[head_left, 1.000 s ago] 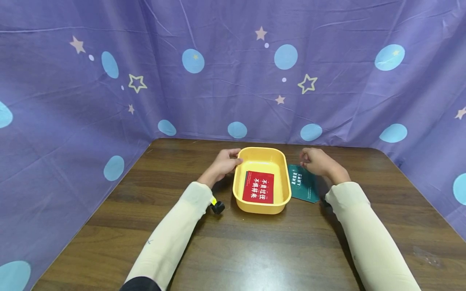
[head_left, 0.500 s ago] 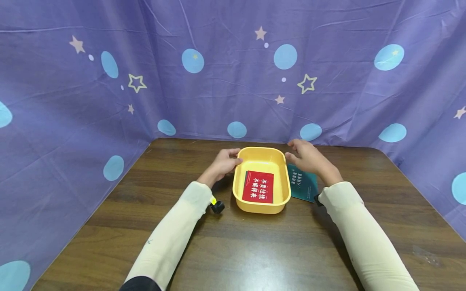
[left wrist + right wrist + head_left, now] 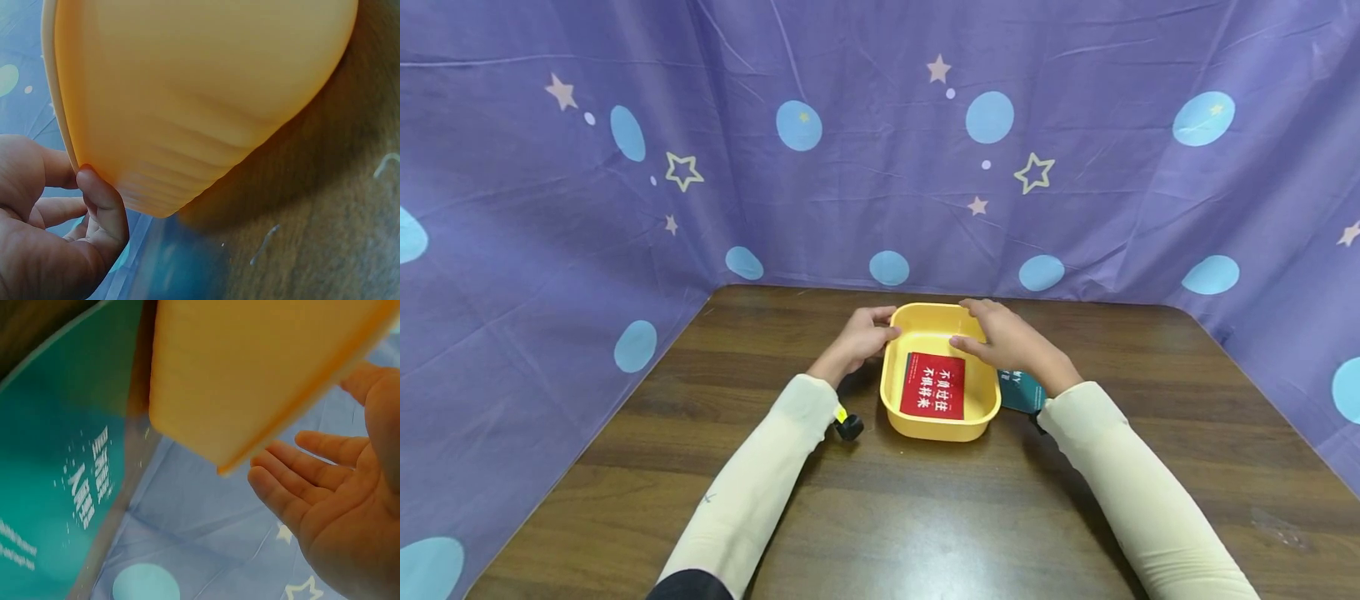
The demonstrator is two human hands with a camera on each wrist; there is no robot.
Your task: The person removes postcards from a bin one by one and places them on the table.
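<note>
A yellow tray (image 3: 936,429) stands on the table with a red card (image 3: 932,387) with white characters lying in it, a green edge showing beneath the card. My left hand (image 3: 859,337) pinches the tray's left rim between thumb and fingers, as the left wrist view also shows (image 3: 62,225). Over the tray's far right corner is my right hand (image 3: 1011,337), its fingers spread and holding nothing. In the right wrist view that hand (image 3: 337,481) is beside the tray's wall (image 3: 237,369). A green card (image 3: 1021,393) lies right of the tray, partly hidden under my right hand and wrist.
The brown wooden table (image 3: 925,517) reaches back to a purple curtain (image 3: 880,150) with stars and blue dots. A black object with a yellow strip (image 3: 849,427) is at my left wrist. A small transparent piece (image 3: 1279,528) lies on the table at the right.
My right hand has moved left from above the green card to the tray's far right corner, and its fingers have opened out. My left hand has stayed on the rim.
</note>
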